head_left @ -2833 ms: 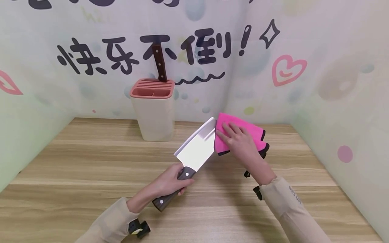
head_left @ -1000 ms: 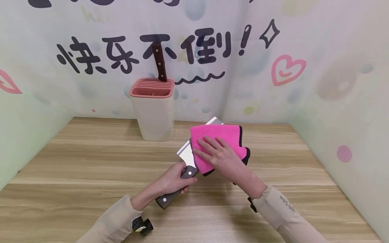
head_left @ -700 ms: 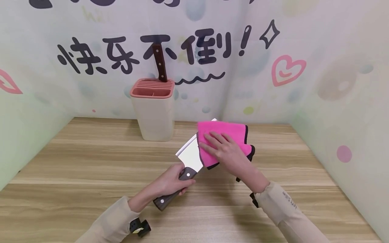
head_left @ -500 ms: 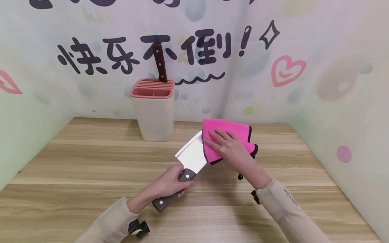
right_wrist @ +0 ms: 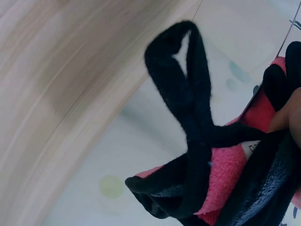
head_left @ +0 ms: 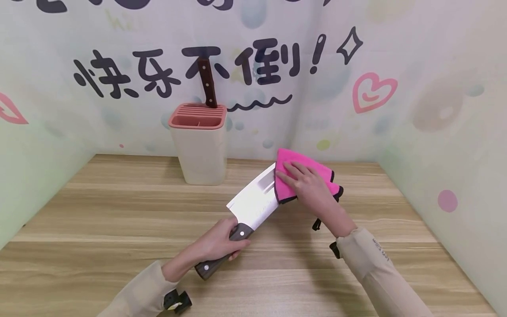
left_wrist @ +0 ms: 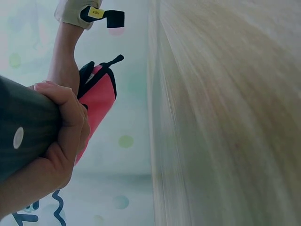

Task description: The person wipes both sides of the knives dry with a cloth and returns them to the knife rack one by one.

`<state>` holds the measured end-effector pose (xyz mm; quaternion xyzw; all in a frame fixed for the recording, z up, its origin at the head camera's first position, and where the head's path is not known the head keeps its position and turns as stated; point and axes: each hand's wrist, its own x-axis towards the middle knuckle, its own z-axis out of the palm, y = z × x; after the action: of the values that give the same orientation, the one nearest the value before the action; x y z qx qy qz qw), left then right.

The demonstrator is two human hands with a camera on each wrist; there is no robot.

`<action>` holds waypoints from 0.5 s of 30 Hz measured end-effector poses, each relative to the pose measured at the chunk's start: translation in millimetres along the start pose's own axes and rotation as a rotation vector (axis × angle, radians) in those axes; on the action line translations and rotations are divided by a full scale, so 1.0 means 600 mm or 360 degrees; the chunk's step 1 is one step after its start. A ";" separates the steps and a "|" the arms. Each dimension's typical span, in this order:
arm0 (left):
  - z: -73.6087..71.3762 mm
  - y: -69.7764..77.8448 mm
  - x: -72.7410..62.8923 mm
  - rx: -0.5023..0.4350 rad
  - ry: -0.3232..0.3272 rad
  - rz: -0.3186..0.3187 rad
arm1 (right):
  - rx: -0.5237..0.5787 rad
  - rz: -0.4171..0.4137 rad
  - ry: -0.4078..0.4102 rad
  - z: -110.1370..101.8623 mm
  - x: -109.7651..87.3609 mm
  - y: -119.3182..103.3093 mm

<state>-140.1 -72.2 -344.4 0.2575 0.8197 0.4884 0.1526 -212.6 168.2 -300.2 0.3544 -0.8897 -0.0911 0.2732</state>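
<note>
In the head view my left hand (head_left: 218, 241) grips the dark riveted handle of a cleaver (head_left: 253, 204), its broad shiny blade pointing up and to the right, raised off the table. A folded pink cloth (head_left: 286, 190) with black edging covers the blade's far end. My right hand (head_left: 314, 189) holds this cloth against the blade, fingers lying along its top. From below, the left wrist view has fingers wrapped around the cleaver handle (left_wrist: 28, 117). A black hanging loop (right_wrist: 176, 70) of the cloth dangles in the right wrist view, where part of the right hand (right_wrist: 294, 117) shows beneath the cloth.
Behind and to the left stands a white knife block (head_left: 202, 154) with a pink slotted top. One knife (head_left: 207, 83) with a brown riveted handle sticks up from it. The wooden table (head_left: 99, 229) is bounded by a printed backdrop (head_left: 336, 110) behind and at both sides.
The right hand with the cloth slid down towards the handle, covering most of the blade, then moved back up and right to the far end. The left hand kept hold of the cleaver with slight shifts.
</note>
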 end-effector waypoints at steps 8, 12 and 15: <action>0.003 -0.003 0.002 -0.0050 -0.0010 0.0008 | -0.0170 -0.0014 -0.0026 -0.005 0.002 -0.008; 0.004 -0.001 0.003 -0.0074 -0.0019 -0.0006 | -0.0233 -0.0038 -0.0034 -0.009 0.005 -0.016; 0.004 0.002 0.004 -0.0094 -0.0025 -0.0014 | -0.0264 -0.0069 -0.0020 -0.011 0.007 -0.025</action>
<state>-140.4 -68.5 -344.4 0.2531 0.8047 0.5098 0.1687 -202.6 154.7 -298.1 0.3491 -0.8729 -0.1728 0.2939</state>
